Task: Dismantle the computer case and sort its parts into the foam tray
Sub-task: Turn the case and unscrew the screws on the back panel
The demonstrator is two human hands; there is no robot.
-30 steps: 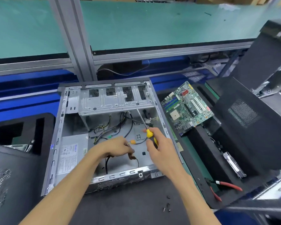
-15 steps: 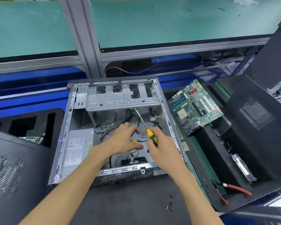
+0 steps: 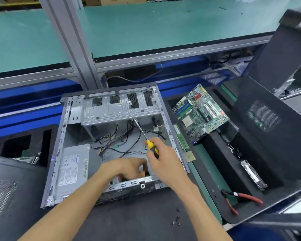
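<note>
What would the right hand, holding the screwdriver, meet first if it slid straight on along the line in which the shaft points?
Probably the drive cage: the right hand aims the screwdriver up and away, its tip at the cage's lower edge. Depth is unclear.

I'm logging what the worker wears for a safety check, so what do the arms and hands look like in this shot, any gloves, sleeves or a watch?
Both forearms are bare right to the bottom edge of the picture, with no sleeves in view. The left hand and the right hand wear no gloves. No watch, strap or wristband shows on either wrist, and no ring can be made out on the fingers that are visible.
</note>
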